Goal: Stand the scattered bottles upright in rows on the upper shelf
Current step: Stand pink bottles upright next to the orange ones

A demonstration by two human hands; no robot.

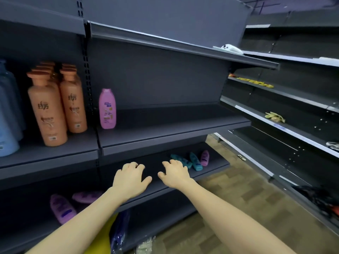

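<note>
Above both hands runs the upper shelf (174, 123), bare but for one pink bottle (107, 109) standing upright up and to the left of the left hand (131, 177). Farther left stand orange bottles (47, 109) in rows. The left hand and the right hand (174, 174) rest palm-down, fingers loosely spread and holding nothing, on the lower shelf (165, 187). Just beyond the right hand's fingertips lie two teal bottles (189, 161) and a purple bottle (204, 158), all on their sides.
</note>
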